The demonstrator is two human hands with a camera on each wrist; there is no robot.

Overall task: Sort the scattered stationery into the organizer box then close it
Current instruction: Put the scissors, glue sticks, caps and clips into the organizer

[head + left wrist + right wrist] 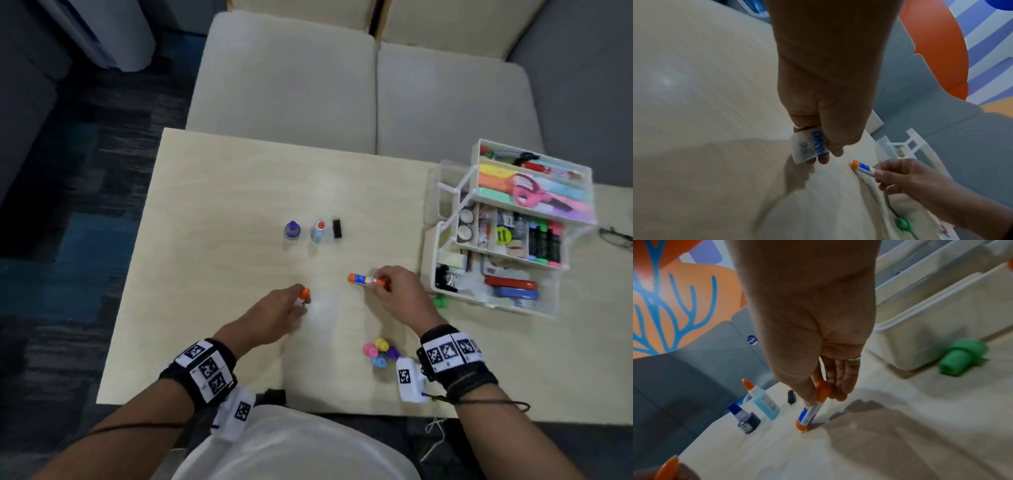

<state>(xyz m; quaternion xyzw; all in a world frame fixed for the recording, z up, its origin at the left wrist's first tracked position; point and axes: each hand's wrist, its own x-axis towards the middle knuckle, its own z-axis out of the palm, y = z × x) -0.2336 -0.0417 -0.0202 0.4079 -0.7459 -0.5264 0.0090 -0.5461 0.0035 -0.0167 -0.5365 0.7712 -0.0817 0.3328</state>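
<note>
Sofa (342, 78) w/ pale cushions sits behind the table (222, 185), dark patterned carpet (68, 205) off to its side; light wood-look top, smooth, so round bits could roll. Organizer box (507, 233) is the landmark: tiers fanned open at the table's far-right corner, already part full w/ scissors, markers, tapes. Just left of the box, right hand (397, 291) pinches a glue stick (364, 279) near its cap end, the stick's other end tipped down onto the tabletop. Further left of the box, left hand (281, 311) has its fingers closed round a small white glue bottle (807, 149) w/ orange tip. Both look light, stiff plastic, a bit slick, so I'd hold mid-body, not by caps. Well left of the box and further back: ink bottle (292, 230), blue glue bottle (318, 231), black clip-like thing (337, 228). Green cap-shaped piece (441, 302) lies just beside the box's near wall; coloured ones (380, 353) cluster nearer the person.
</note>
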